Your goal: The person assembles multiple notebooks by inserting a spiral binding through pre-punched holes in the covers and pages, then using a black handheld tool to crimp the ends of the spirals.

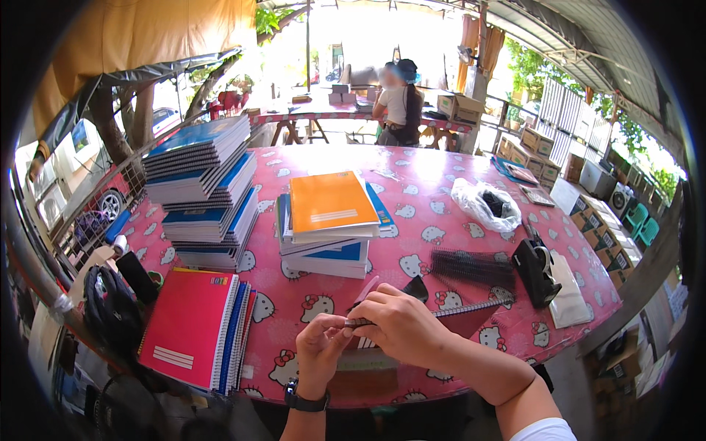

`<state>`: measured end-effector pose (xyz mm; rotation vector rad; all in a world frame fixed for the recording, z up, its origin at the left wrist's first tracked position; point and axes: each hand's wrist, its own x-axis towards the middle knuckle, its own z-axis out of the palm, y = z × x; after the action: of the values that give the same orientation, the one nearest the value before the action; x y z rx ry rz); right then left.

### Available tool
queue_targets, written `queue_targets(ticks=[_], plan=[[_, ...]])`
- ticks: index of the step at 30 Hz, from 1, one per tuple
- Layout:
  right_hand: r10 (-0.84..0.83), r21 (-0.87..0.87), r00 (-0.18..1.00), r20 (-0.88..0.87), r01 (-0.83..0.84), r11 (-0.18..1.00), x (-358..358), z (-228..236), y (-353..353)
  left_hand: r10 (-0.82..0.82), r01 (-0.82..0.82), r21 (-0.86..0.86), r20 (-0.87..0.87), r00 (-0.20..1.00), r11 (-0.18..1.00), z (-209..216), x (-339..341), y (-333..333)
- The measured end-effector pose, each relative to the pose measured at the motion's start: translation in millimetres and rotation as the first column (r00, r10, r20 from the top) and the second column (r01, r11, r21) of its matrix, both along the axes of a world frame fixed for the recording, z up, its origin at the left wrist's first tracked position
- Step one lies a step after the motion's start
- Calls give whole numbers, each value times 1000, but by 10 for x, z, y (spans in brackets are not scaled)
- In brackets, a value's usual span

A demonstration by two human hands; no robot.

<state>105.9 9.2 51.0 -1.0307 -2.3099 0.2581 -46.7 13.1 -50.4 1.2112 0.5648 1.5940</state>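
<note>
While my left hand and right hand pinch a small dark piece at lower centre, the notebook stretches rightward, its coil nearer my right.

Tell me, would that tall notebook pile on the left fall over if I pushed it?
The tall notebook stack might topple or slide apart, since its layers sit unevenly. It's probably heavy too, with thick white page edges showing at many levels.
</note>
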Motion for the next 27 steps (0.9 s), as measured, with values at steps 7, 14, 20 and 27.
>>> queue_targets(ticks=[7,14,20,27], plan=[[44,-80,999,-17,-45,996,63,96,-36,90,-79,98,-119,989,992,79,-70,0],[-52,44,999,-2,52,998,-27,3,-49,179,-136,171,-264,948,976,164,-115,47],[-55,84,997,53,50,995,-102,-7,-52,295,-206,278,-333,895,938,122,-178,81],[-56,101,992,115,44,994,-142,-70,-1,71,-60,91,-123,990,994,-16,-147,97]])
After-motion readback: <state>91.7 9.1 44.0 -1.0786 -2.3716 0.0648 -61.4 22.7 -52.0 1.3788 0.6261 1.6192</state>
